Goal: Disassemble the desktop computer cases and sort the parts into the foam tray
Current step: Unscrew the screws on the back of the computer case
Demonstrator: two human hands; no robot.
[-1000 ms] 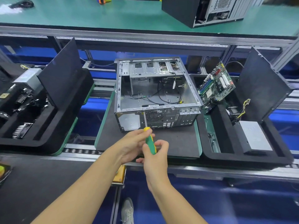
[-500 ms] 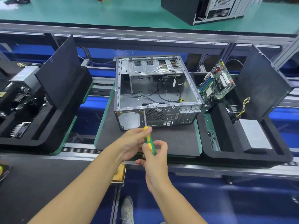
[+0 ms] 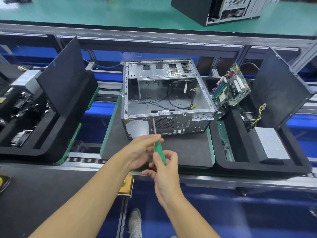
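An open grey computer case (image 3: 164, 100) lies on its side on a dark mat (image 3: 188, 152), its inside stripped down to a few black cables. A green and yellow screwdriver (image 3: 158, 148) points up at the case's rear panel, its shaft tip near the top edge left of the fan grille. My right hand (image 3: 165, 170) grips the handle from below. My left hand (image 3: 142, 150) holds the handle's upper end with its fingertips. The black foam tray (image 3: 257, 165) on the right holds a green motherboard (image 3: 229, 88) leaning upright and a grey power supply (image 3: 269, 143).
A second black foam tray (image 3: 42, 134) with parts stands at the left. Another computer case (image 3: 223, 9) rests on the green upper shelf. Aluminium rails run along the conveyor's front. A yellow button box (image 3: 126, 184) sits under my left wrist.
The two hands and the screwdriver stay at the rear panel; the handle has turned slightly in my fingers. The case has not moved.
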